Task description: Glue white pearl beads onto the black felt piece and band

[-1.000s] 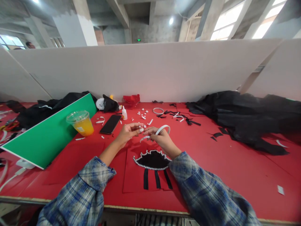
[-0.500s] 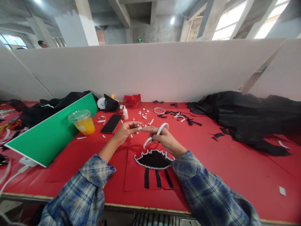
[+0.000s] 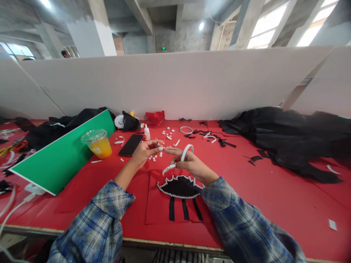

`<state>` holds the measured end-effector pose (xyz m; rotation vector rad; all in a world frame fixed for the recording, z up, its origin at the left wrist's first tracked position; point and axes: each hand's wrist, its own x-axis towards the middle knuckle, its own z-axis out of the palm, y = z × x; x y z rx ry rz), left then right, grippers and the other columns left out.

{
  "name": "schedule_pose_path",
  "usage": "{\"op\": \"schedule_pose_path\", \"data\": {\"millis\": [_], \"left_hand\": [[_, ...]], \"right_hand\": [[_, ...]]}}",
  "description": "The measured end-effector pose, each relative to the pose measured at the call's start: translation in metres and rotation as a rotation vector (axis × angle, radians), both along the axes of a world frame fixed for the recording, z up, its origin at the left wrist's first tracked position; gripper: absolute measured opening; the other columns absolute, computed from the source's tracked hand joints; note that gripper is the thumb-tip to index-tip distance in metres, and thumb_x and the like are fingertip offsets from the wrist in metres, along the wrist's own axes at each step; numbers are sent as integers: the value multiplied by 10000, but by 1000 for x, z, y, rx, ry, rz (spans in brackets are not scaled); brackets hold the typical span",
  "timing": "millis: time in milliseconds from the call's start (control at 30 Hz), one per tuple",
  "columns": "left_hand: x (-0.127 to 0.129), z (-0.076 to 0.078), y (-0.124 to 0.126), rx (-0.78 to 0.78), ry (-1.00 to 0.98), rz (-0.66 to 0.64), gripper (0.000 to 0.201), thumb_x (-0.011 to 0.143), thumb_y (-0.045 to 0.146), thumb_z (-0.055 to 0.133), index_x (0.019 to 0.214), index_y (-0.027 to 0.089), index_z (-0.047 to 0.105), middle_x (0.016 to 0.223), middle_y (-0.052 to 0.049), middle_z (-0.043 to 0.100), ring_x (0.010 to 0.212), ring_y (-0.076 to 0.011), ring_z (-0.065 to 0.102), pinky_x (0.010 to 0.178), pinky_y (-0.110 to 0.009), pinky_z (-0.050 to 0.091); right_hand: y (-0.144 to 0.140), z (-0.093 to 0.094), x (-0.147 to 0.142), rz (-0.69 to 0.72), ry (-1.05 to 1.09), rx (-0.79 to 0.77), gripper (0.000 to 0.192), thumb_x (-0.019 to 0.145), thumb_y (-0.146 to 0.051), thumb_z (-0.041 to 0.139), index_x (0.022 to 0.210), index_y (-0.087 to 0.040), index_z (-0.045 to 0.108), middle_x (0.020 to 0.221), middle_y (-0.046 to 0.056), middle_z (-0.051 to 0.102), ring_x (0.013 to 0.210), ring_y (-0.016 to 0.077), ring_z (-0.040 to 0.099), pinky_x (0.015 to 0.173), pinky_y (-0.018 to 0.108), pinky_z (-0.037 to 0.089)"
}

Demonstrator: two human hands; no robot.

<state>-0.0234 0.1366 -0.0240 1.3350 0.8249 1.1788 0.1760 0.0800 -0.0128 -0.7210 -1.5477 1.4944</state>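
My right hand is closed on a white strip, which loops above the knuckles. One end of it, lined with pearl-like beads, hangs out below the fingers. My left hand is pinched close to the outstretched right fingertips; whatever is between its fingers is too small to make out. Loose white beads lie on the table just beyond the left fingers. Below both hands, a black eye-shaped piece edged with beads rests on a red sheet, with black strips under it.
To the left stand a lidded cup of orange drink and a tilted green board. A phone and a small white bottle lie beyond my left hand. Black scraps and black cloth are at right.
My right hand has shifted slightly left, and the strip's beaded end has swung left and up. The left hand stays pinched near the right fingertips.
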Motion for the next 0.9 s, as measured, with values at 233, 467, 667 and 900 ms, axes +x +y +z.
{"op": "schedule_pose_path", "data": {"millis": [233, 467, 667, 900], "left_hand": [[1, -1, 0, 4, 7, 2, 339, 569, 266, 798, 874, 157, 699, 768, -15, 635, 711, -106, 556, 659, -216, 423], [1, -4, 1, 43, 59, 5, 352, 582, 287, 786, 896, 157, 695, 740, -10, 618, 692, -111, 540, 648, -232, 418], [1, -4, 1, 52, 86, 13, 362, 568, 299, 789, 888, 157, 700, 718, -10, 611, 668, -113, 533, 619, -231, 410], [1, -4, 1, 41, 106, 19, 376, 574, 318, 789, 903, 162, 694, 736, -11, 621, 672, -109, 543, 628, -231, 419]], "right_hand": [[0, 2, 0, 19, -5, 45, 471, 657, -55, 532, 1073, -237, 655, 1363, 59, 450, 782, 105, 596, 770, 297, 484], [1, 1, -1, 17, -23, 58, 523, 656, -35, 491, 1119, -241, 623, 1248, 54, 559, 789, 127, 635, 750, 297, 489], [2, 1, 0, 11, -61, 61, 537, 668, -40, 476, 1166, -203, 594, 875, 29, 682, 792, 147, 626, 759, 306, 476], [1, 2, 0, 1, -71, 52, 554, 675, -45, 476, 1200, -194, 572, 743, -1, 653, 733, 130, 605, 760, 298, 460]]}}
